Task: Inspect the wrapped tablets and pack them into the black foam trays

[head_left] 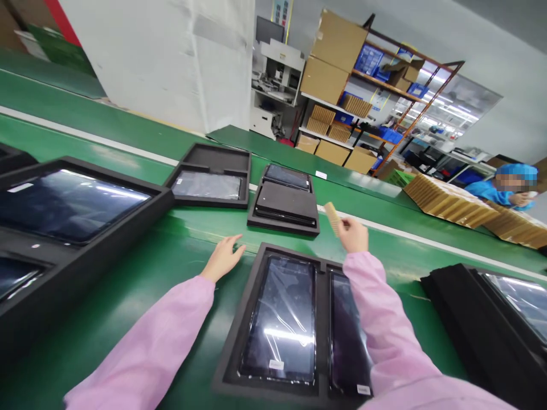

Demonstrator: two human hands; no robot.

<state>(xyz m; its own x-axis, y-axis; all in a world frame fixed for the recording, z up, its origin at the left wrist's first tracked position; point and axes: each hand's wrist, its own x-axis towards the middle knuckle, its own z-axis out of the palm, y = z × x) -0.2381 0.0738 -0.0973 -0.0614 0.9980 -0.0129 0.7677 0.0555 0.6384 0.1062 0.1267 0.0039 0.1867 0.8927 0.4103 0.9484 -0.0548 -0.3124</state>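
Note:
My left hand (224,257) hovers open over the green bench, its fingers spread and holding nothing. In my right hand (354,234) I pinch a small flat beige strip (331,218) with ridges like a comb; its exact kind is unclear. Below and between my arms lies a black foam tray (322,319) with two compartments. A dark tablet-like screen (282,313) in clear film fills the left one, and a second screen (345,330) lies in the right one, partly hidden by my right sleeve. Both screens carry a small white label.
Ahead sit two more foam trays, one with a single screen (207,185), the other with a dark panel (287,199) and screen. Larger trays (158,208) stand at left, a black stack (465,319) at right. A co-worker (504,188) sits behind cardboard dividers (448,202).

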